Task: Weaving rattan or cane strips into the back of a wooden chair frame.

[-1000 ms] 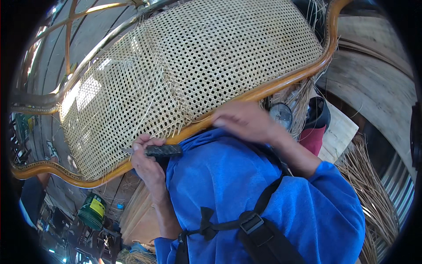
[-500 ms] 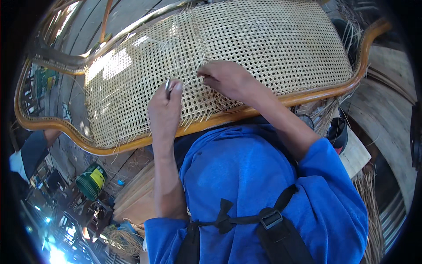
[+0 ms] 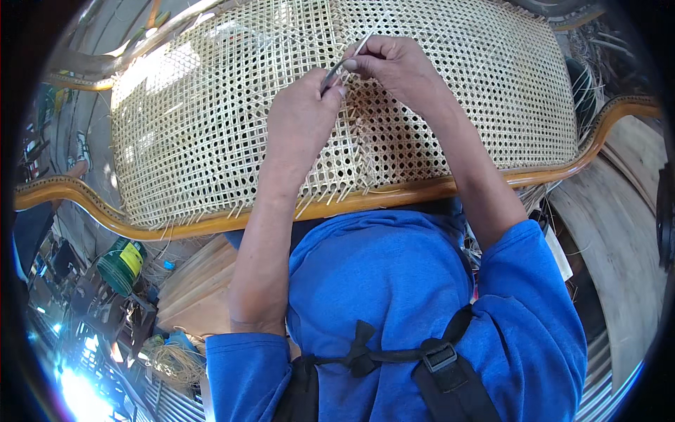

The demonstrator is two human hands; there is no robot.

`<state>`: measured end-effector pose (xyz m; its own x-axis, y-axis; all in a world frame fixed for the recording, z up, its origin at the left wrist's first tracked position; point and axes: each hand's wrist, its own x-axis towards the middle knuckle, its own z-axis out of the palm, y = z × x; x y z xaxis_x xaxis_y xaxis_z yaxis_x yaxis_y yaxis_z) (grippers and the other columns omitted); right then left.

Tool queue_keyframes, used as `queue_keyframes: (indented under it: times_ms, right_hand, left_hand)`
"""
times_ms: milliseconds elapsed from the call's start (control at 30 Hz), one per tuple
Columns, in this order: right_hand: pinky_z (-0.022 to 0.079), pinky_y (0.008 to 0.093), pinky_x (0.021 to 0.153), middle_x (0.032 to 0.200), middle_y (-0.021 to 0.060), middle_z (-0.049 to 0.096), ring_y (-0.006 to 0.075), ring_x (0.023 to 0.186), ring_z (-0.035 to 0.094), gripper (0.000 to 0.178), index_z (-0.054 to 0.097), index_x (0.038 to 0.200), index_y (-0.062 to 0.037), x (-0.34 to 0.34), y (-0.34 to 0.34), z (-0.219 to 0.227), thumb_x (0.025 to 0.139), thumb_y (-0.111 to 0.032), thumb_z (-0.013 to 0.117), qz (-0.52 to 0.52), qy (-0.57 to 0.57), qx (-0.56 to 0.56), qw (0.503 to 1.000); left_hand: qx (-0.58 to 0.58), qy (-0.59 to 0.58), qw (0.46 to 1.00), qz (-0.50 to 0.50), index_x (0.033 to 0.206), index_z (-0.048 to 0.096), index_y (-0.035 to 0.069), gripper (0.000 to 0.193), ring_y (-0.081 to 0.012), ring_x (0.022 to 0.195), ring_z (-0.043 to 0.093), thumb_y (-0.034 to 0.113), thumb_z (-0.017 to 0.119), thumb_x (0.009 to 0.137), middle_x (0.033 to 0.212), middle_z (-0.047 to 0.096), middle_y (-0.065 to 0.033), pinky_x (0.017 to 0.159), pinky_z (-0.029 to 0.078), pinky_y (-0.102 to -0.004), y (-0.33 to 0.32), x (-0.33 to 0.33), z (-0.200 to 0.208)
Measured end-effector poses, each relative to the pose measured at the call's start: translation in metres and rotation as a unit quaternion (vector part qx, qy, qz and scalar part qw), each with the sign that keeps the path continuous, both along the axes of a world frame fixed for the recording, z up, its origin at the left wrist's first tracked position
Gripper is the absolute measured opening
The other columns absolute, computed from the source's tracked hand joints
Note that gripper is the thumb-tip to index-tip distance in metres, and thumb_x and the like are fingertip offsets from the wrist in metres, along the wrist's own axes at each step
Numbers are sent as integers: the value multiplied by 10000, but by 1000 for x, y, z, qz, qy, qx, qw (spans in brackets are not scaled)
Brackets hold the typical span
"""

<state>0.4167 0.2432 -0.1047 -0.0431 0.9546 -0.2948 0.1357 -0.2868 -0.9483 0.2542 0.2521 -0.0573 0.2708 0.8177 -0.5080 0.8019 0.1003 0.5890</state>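
A woven cane panel (image 3: 232, 105), pale with an open hole pattern, is set in a curved varnished wooden frame (image 3: 415, 190) across my lap. Over its middle seam, my left hand (image 3: 302, 123) is closed around a slim grey metal tool (image 3: 329, 80), most of it hidden in the fingers. Just to the right and a little farther off, my right hand (image 3: 408, 74) pinches a thin pale cane strand (image 3: 363, 43), its fingertips close to the tool's end. Short cane ends (image 3: 330, 193) stick out along the near rail.
At the lower left stand a green bucket (image 3: 121, 267) with a yellow label and a coil of cane strands (image 3: 174, 364). Wooden boards (image 3: 200, 281) lie beside me. Curved planks (image 3: 612, 232) are on the right. Part of another person's arm (image 3: 77, 169) shows at the left.
Both hands have moved farther up the panel and come together, the left one going right. The view has shifted over the panel. A pale strand now shows at the right fingertips.
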Motion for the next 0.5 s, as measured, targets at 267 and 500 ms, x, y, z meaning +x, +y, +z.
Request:
queue_keyframes:
  times_ms: [267,500]
  right_hand:
    - [380,156,474,678,-33,581,28,564,518,149,636,930,-40,15,7,-5,849,-165,642,-51,108,-165,979]
    - [320,167,415,585,-20,548,31,470,458,131,633,856,-56,22,19,-3,855,-186,621,0,101,-148,984]
  left_hand:
    - [219,-50,974,-6,942,620,64,138,-291,738,611,141,550,851,863,630,-127,648,482,-383,-14,1,-17]
    - [166,-9,986,12,898,639,58,167,-303,691,604,164,523,842,756,620,-142,643,473,-401,-13,7,-12]
